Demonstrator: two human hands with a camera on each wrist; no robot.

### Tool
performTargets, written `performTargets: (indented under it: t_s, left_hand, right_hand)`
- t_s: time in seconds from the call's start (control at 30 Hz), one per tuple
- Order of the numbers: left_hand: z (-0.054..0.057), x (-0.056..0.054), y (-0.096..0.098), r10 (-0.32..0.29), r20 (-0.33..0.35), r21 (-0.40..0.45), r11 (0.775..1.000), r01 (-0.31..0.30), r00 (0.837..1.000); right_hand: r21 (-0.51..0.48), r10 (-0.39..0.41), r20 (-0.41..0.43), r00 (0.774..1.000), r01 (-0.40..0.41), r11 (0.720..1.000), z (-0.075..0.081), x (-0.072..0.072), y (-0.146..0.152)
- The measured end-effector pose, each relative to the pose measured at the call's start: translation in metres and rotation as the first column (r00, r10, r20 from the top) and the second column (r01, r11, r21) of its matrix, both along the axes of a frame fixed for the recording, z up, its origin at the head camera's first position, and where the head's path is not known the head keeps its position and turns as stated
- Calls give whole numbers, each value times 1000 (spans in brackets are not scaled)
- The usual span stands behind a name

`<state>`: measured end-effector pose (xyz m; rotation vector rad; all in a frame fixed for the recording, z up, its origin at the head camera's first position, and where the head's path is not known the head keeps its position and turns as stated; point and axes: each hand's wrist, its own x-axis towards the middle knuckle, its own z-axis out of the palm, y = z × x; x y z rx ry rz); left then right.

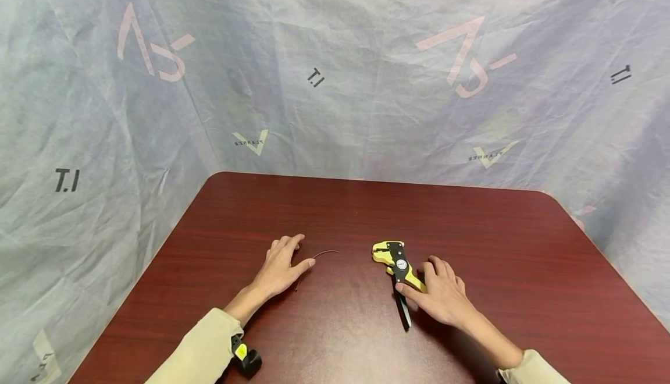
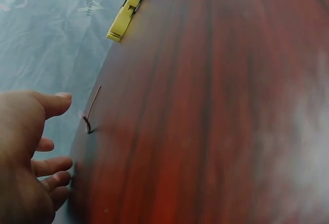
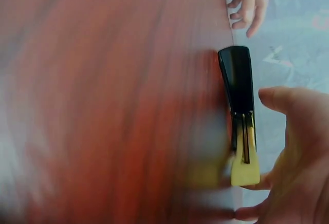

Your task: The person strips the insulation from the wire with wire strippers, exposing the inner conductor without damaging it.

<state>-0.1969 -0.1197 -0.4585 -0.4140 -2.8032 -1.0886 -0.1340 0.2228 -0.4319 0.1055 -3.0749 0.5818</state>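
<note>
A yellow-and-black wire stripper (image 1: 400,263) is on the right half of the table, its yellow head pointing away from me. My right hand (image 1: 442,292) is at its handles, thumb and fingers spread. In the right wrist view the thumb (image 3: 275,99) stands apart from the black handle (image 3: 237,77), and other fingertips are near the yellow handle (image 3: 245,172), partly hidden behind it. A thin, curved brownish wire (image 1: 325,252) lies left of the tool. My left hand (image 1: 280,267) is just beside this wire (image 2: 94,102), fingers loosely extended, holding nothing.
The dark red wood-grain table (image 1: 335,209) has rounded far corners. Grey printed cloth (image 1: 356,105) hangs behind it and along both sides. A black device with a yellow mark (image 1: 245,358) is strapped at the left wrist.
</note>
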Motion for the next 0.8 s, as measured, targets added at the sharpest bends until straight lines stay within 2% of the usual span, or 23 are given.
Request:
performTargets:
  t_s: [0.4,0.8]
  left_hand:
    - [-8,-3,9,16,-84,70,998,-11,996]
    - [-15,-9,15,33,-187,59,998,-22,982]
  right_hand:
    - [-48,-30,-10,999,30,998,-6,1,-4]
    - [-32,-37,-20,999,36,999,-8,2,-7]
